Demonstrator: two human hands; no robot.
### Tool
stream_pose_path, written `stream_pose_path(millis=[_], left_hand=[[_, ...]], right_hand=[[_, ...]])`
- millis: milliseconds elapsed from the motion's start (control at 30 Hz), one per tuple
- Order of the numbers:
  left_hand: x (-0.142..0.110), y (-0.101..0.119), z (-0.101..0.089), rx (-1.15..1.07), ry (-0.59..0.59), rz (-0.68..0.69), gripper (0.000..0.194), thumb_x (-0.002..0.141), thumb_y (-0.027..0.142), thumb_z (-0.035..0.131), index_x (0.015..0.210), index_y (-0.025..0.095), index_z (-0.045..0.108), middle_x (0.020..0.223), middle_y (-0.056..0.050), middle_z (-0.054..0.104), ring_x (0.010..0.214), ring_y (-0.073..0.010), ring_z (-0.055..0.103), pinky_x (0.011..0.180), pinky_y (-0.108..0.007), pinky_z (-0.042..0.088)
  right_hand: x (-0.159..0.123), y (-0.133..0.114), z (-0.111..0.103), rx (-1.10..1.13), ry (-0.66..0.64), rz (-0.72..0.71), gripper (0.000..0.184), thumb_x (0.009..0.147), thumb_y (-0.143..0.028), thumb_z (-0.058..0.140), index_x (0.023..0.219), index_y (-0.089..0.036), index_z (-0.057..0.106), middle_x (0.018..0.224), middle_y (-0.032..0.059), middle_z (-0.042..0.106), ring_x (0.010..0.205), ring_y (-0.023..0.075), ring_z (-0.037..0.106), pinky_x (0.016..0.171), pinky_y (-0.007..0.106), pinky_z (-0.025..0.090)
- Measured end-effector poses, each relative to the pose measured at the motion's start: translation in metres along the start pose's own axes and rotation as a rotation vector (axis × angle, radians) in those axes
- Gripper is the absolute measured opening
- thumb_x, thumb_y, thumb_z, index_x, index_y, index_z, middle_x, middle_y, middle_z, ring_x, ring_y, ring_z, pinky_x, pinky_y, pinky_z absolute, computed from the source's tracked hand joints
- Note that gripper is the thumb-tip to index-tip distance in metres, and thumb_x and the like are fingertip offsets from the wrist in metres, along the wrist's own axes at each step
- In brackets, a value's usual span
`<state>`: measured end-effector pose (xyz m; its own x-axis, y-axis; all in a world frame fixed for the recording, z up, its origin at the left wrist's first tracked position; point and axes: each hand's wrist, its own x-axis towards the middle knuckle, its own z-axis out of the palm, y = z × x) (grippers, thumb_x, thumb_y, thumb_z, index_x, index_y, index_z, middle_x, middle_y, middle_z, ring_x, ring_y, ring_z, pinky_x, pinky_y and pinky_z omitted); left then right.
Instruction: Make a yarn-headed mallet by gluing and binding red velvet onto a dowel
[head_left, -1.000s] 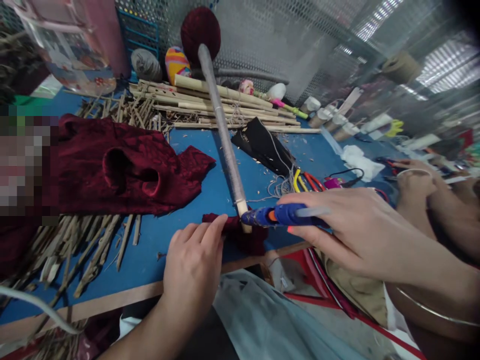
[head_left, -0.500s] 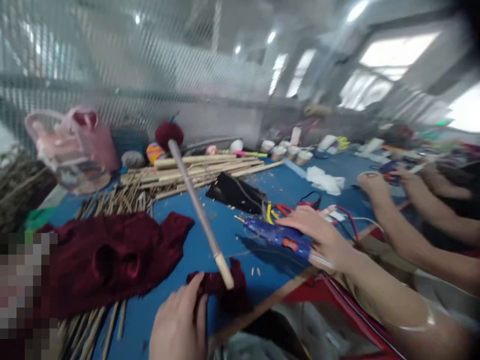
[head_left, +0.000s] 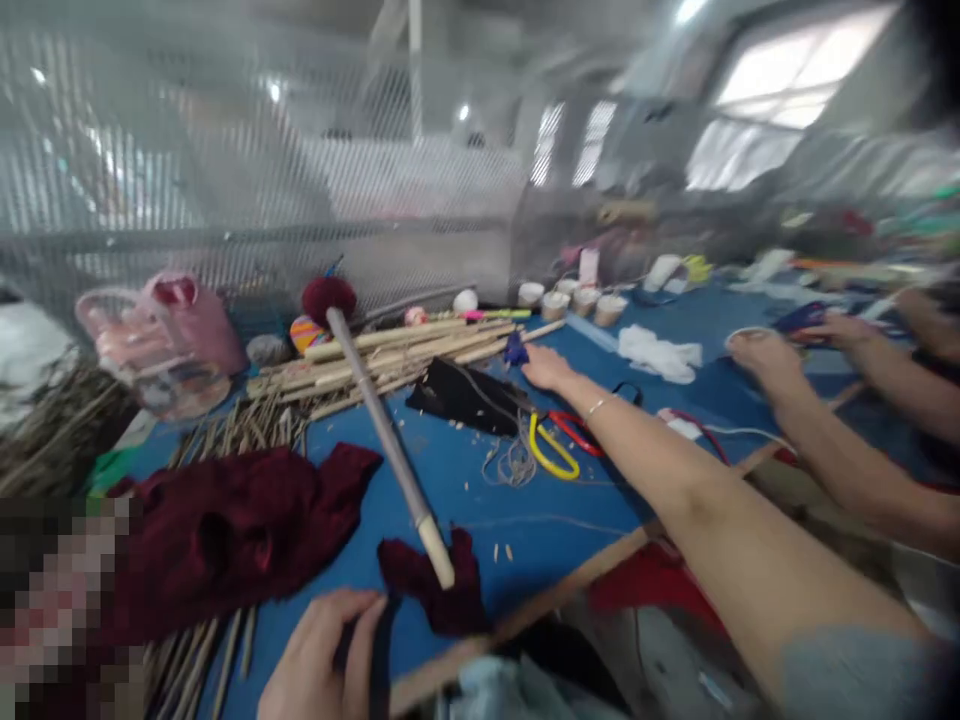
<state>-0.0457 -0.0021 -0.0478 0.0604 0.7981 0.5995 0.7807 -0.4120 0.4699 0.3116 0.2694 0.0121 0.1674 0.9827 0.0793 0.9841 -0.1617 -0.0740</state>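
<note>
My right hand reaches far across the blue table, closed on a blue glue gun, seen nearly end-on at the stick pile. Near the front edge is my left hand, fingers half curled and apart, with nothing visible in it. Just right of it lies a small maroon cloth piece. A stick with a grey-wrapped shaft slants across the table, its bare wooden end over that cloth and a maroon ball at its far end. A larger maroon cloth spreads at left.
Wooden sticks are heaped at the back. Scissors with yellow handles, a black cloth and white gloves lie mid-table. Paper cups and a pink bag stand behind. A co-worker's hand is at right.
My right hand has carried the glue gun forward and away, uncovering the yellow-handled scissors. My left hand has drawn back slightly from the small maroon cloth.
</note>
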Motion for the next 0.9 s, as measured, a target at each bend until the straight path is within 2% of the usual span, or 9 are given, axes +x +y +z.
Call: stream_pose_path(millis=[67, 133, 200, 300, 367, 567, 700, 800, 900], left_hand=[[-0.001, 0.012, -0.012, 0.046, -0.055, -0.101, 0.009, 0.084, 0.029, 0.060, 0.078, 0.023, 0.064, 0.073, 0.001, 0.070, 0.066, -0.0138, 0.067, 0.062, -0.021, 0.053], [-0.003, 0.020, -0.014, 0.022, -0.144, -0.110, 0.012, 0.085, 0.029, 0.059, 0.079, 0.022, 0.067, 0.075, 0.001, 0.071, 0.069, -0.0131, 0.067, 0.066, -0.022, 0.052], [-0.006, 0.024, -0.010, -0.015, -0.214, -0.079, 0.014, 0.086, 0.028, 0.058, 0.081, 0.021, 0.068, 0.075, 0.001, 0.072, 0.069, -0.0124, 0.068, 0.067, -0.021, 0.052], [-0.009, 0.028, -0.003, -0.047, -0.228, -0.047, 0.015, 0.087, 0.026, 0.057, 0.080, 0.018, 0.068, 0.076, -0.002, 0.073, 0.069, -0.0130, 0.068, 0.068, -0.022, 0.053], [-0.008, 0.030, -0.001, -0.047, -0.221, -0.078, 0.015, 0.085, 0.027, 0.059, 0.077, 0.018, 0.067, 0.074, -0.002, 0.072, 0.067, -0.0132, 0.067, 0.064, -0.023, 0.053], [-0.003, 0.031, -0.002, -0.043, -0.189, -0.191, 0.021, 0.076, 0.034, 0.070, 0.063, 0.019, 0.062, 0.063, 0.002, 0.069, 0.055, -0.0121, 0.065, 0.054, -0.022, 0.050], [-0.004, 0.032, -0.001, -0.073, -0.189, -0.034, 0.006, 0.084, 0.020, 0.061, 0.081, 0.019, 0.066, 0.077, -0.001, 0.074, 0.067, -0.0116, 0.069, 0.063, -0.020, 0.053], [-0.006, 0.036, -0.001, -0.032, -0.116, 0.014, 0.016, 0.086, 0.015, 0.057, 0.101, 0.018, 0.064, 0.084, -0.003, 0.074, 0.071, -0.0115, 0.069, 0.067, -0.020, 0.052], [-0.007, 0.043, -0.002, -0.090, -0.061, 0.056, 0.012, 0.082, 0.018, 0.063, 0.094, 0.018, 0.061, 0.074, -0.001, 0.071, 0.062, -0.0103, 0.065, 0.061, -0.019, 0.051]], right_hand=[[-0.009, -0.006, 0.002, -0.027, 0.005, 0.014, 0.060, 0.081, -0.021, 0.051, 0.136, -0.005, 0.035, 0.131, 0.0289, 0.044, 0.119, 0.0396, 0.043, 0.091, 0.054, 0.037], [-0.035, -0.015, 0.000, 0.005, 0.226, -0.123, 0.061, 0.079, -0.021, 0.054, 0.135, -0.007, 0.037, 0.131, 0.0258, 0.044, 0.119, 0.0383, 0.042, 0.092, 0.052, 0.037], [-0.080, -0.023, -0.004, 0.157, 0.284, -0.409, 0.047, 0.082, -0.021, 0.051, 0.127, -0.011, 0.047, 0.121, 0.0190, 0.053, 0.111, 0.0310, 0.049, 0.091, 0.045, 0.040], [-0.164, -0.037, -0.005, 0.354, 0.161, -0.901, 0.025, 0.084, -0.020, 0.051, 0.108, -0.017, 0.059, 0.099, 0.0094, 0.062, 0.093, 0.0216, 0.056, 0.085, 0.037, 0.044], [-0.210, -0.046, 0.005, 0.403, 0.141, -1.064, 0.026, 0.085, -0.014, 0.050, 0.109, -0.020, 0.059, 0.096, 0.0073, 0.061, 0.088, 0.0195, 0.054, 0.080, 0.036, 0.043], [-0.247, -0.063, 0.031, 0.518, 0.225, -1.157, 0.031, 0.087, -0.010, 0.046, 0.113, -0.024, 0.058, 0.088, 0.0040, 0.056, 0.080, 0.0158, 0.047, 0.074, 0.032, 0.039], [-0.243, -0.069, 0.029, 0.570, 0.283, -1.188, 0.012, 0.086, -0.018, 0.055, 0.092, -0.024, 0.065, 0.076, 0.0018, 0.052, 0.072, 0.0150, 0.043, 0.070, 0.032, 0.034], [-0.243, -0.072, 0.027, 0.619, 0.303, -1.126, 0.009, 0.086, -0.023, 0.057, 0.083, -0.022, 0.065, 0.070, 0.0011, 0.048, 0.069, 0.0146, 0.042, 0.068, 0.032, 0.033], [-0.241, -0.079, 0.028, 0.670, 0.292, -0.995, 0.010, 0.086, -0.024, 0.057, 0.083, -0.020, 0.067, 0.070, 0.0016, 0.051, 0.069, 0.0147, 0.044, 0.069, 0.032, 0.033]])
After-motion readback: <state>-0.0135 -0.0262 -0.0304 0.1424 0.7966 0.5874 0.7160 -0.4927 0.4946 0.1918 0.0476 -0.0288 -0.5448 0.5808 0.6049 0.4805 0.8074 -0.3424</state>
